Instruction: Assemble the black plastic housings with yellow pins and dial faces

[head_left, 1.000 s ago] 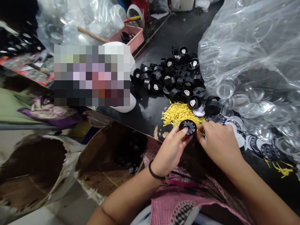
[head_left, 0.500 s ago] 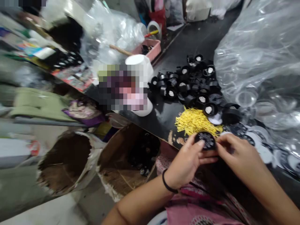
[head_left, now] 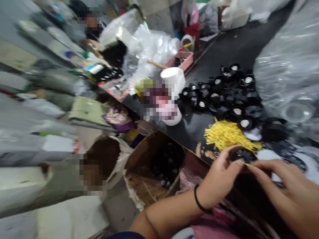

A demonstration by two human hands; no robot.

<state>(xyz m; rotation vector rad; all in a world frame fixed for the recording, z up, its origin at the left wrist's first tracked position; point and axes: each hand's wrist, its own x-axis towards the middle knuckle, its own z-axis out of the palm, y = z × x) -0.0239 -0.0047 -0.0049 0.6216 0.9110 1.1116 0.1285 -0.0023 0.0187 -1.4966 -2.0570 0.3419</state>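
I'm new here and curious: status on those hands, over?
Left hand: holding black round dial. Right hand: pinching thin yellow strip beside it. Crowding close beyond: yellow pile, black housings.

The black tabletop [head_left: 240, 43], chipped along its near edge, carries a spread of black round cases [head_left: 201, 104], a heap of thin yellow pieces [head_left: 225, 135] beside them, pale and dark discs [head_left: 267, 155], a clear plastic bag [head_left: 286, 66], a white container [head_left: 179, 81] and a pink tray [head_left: 188, 62]
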